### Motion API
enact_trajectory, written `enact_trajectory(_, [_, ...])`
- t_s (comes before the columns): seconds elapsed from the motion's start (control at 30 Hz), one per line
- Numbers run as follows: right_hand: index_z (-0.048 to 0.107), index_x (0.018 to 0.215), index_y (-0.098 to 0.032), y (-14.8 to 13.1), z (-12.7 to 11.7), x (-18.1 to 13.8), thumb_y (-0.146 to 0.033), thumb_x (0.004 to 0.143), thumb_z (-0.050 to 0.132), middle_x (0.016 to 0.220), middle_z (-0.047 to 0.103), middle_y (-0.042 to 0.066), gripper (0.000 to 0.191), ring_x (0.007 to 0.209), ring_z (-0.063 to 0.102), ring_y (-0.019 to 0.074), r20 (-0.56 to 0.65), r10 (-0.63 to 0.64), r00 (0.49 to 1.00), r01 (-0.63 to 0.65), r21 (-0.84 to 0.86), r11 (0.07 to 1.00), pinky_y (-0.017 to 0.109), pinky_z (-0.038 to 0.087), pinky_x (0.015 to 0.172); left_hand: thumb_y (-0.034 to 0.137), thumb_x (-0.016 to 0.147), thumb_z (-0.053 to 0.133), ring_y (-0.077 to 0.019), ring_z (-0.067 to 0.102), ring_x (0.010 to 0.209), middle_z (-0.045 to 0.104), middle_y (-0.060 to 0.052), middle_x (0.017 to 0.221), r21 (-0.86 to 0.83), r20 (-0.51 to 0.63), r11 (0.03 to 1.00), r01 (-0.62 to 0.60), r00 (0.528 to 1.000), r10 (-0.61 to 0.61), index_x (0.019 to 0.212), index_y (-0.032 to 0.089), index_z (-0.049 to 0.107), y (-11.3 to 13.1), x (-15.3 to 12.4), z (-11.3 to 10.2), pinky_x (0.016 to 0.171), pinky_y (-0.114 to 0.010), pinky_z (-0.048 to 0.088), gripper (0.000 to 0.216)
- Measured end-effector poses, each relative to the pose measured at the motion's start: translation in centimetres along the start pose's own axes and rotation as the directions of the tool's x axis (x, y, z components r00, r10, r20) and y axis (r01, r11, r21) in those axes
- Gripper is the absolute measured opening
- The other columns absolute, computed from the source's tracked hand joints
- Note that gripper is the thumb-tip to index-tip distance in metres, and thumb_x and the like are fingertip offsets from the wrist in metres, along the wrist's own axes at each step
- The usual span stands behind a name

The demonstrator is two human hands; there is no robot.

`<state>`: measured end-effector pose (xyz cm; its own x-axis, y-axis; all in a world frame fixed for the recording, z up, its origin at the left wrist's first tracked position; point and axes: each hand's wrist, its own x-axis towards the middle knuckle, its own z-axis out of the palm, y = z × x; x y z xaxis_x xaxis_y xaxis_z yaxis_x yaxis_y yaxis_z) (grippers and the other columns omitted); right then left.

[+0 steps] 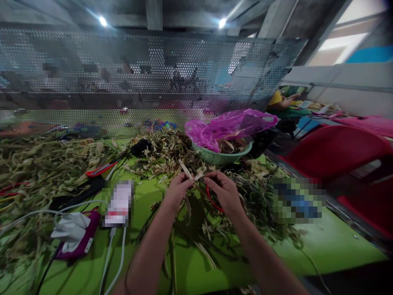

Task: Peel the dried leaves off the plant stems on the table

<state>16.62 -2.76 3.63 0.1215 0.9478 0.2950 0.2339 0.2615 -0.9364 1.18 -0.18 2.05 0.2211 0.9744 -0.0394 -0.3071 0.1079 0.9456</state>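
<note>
Over the green table (147,262), my left hand (177,191) pinches a pale dried plant strip (184,169) between thumb and fingertips. Close beside it, my right hand (224,190) has its thumb and index finger closed on the frayed pale end of dried plant stalk (200,173). The two hands almost meet, and their fingertips partly hide the pieces. A red loop (211,200), of a kind I cannot make out, shows beneath my right hand. Dark, stringy dried stalks (258,200) lie below and to the right of it.
Behind my hands stands a green plastic basket (211,156) with a pink plastic bag (236,128). Dried plant heaps (27,164) cover the left. A phone (118,203), a purple power strip (81,241) and cables lie nearer. Red chairs (334,153) stand right; a perforated metal screen (123,73) rises behind.
</note>
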Motion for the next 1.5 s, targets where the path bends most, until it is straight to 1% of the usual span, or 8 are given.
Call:
enact_trajectory(0.2, [0.062, 0.073, -0.02, 0.2, -0.1, 0.1, -0.036, 0.074, 0.066, 0.072, 0.06, 0.0, 0.016, 0.067, 0.049, 0.0152, -0.025, -0.028, 0.999, 0.026, -0.052, 0.998, 0.026, 0.037, 0.063, 0.027, 0.065, 0.066, -0.0135, 0.055, 0.077, 0.064, -0.001, 0.079, 0.046, 0.101, 0.998, -0.034, 0.994, 0.03, 0.085, 0.015, 0.065, -0.2, 0.0, 0.3, 0.078, -0.025, 0.041, 0.023])
enact_trajectory(0.4, [0.062, 0.074, -0.02, 0.0, -0.1, 0.1, -0.037, 0.075, 0.065, 0.069, 0.059, 0.0, 0.017, 0.066, 0.049, 0.0154, -0.027, -0.04, 0.999, 0.038, -0.067, 0.997, 0.026, 0.038, 0.063, 0.038, 0.068, 0.067, -0.0144, 0.054, 0.078, 0.064, -0.001, 0.08, 0.118, 0.112, 0.992, -0.039, 0.993, 0.025, 0.086, 0.015, 0.065, -0.6, 0.3, 0.0, 0.077, -0.026, 0.04, 0.029])
enact_trajectory(0.57, [0.063, 0.081, -0.022, -0.1, -1.1, 0.3, -0.04, 0.076, 0.063, 0.071, 0.059, 0.0, 0.019, 0.066, 0.05, 0.015, -0.189, -0.018, 0.982, 0.019, 0.005, 1.0, 0.027, 0.04, 0.062, 0.038, 0.067, 0.067, -0.0115, 0.052, 0.068, 0.062, 0.0, 0.072, 0.1, -0.043, 0.995, -0.031, 0.998, 0.035, 0.078, 0.016, 0.066, -0.1, 0.4, -0.6, 0.069, -0.023, 0.039, 0.025])
enact_trajectory(0.73, [0.062, 0.089, -0.022, -0.8, -4.0, -0.3, -0.038, 0.076, 0.065, 0.076, 0.059, 0.002, 0.021, 0.07, 0.053, 0.0164, -0.292, -0.046, 0.955, 0.059, 0.038, 0.998, 0.028, 0.042, 0.064, 0.037, 0.062, 0.071, -0.0099, 0.052, 0.066, 0.061, 0.0, 0.074, -0.085, -0.22, 0.996, 0.019, 0.975, -0.037, 0.073, 0.016, 0.065, 0.4, 0.4, -1.2, 0.063, -0.021, 0.042, 0.025])
enact_trajectory(1.03, [0.066, 0.095, -0.022, 1.2, -9.9, -1.9, -0.04, 0.076, 0.065, 0.084, 0.065, 0.004, 0.026, 0.075, 0.056, 0.0184, -0.097, -0.03, 0.995, -0.001, -0.304, 0.953, 0.031, 0.043, 0.07, 0.035, 0.054, 0.076, -0.0067, 0.05, 0.061, 0.062, -0.001, 0.077, -0.285, -0.328, 0.958, -0.011, 0.941, -0.087, 0.075, 0.015, 0.065, 0.3, 0.8, -1.7, 0.055, -0.019, 0.043, 0.031])
enact_trajectory(1.23, [0.066, 0.106, -0.023, 1.9, -9.5, 0.2, -0.037, 0.077, 0.06, 0.096, 0.065, 0.007, 0.033, 0.07, 0.057, 0.0183, 0.11, -0.08, 0.991, 0.133, -0.661, 0.739, 0.031, 0.044, 0.065, 0.035, 0.056, 0.075, -0.0068, 0.048, 0.058, 0.059, 0.0, 0.07, -0.27, -0.354, 0.962, -0.022, 0.932, -0.078, 0.072, 0.015, 0.065, 0.1, 1.0, -2.0, 0.054, -0.019, 0.045, 0.028])
enact_trajectory(1.33, [0.068, 0.099, -0.022, 1.9, -8.9, 1.2, -0.033, 0.077, 0.059, 0.087, 0.065, 0.006, 0.026, 0.072, 0.058, 0.0181, 0.169, -0.027, 0.985, 0.147, -0.753, 0.641, 0.029, 0.042, 0.064, 0.034, 0.056, 0.074, -0.0068, 0.047, 0.055, 0.056, 0.001, 0.064, -0.271, -0.364, 0.962, -0.025, 0.928, -0.078, 0.071, 0.015, 0.065, 0.0, 1.0, -2.2, 0.054, -0.019, 0.045, 0.026])
enact_trajectory(1.5, [0.068, 0.079, -0.021, 1.5, -9.5, 2.2, -0.03, 0.078, 0.057, 0.078, 0.063, 0.003, 0.015, 0.068, 0.056, 0.0157, 0.177, -0.024, 0.984, 0.154, -0.77, 0.619, 0.026, 0.039, 0.062, 0.033, 0.054, 0.074, -0.0067, 0.046, 0.053, 0.055, 0.002, 0.061, -0.28, -0.365, 0.96, -0.029, 0.928, -0.079, 0.07, 0.014, 0.065, 0.1, 1.0, -2.1, 0.052, -0.019, 0.045, 0.026])
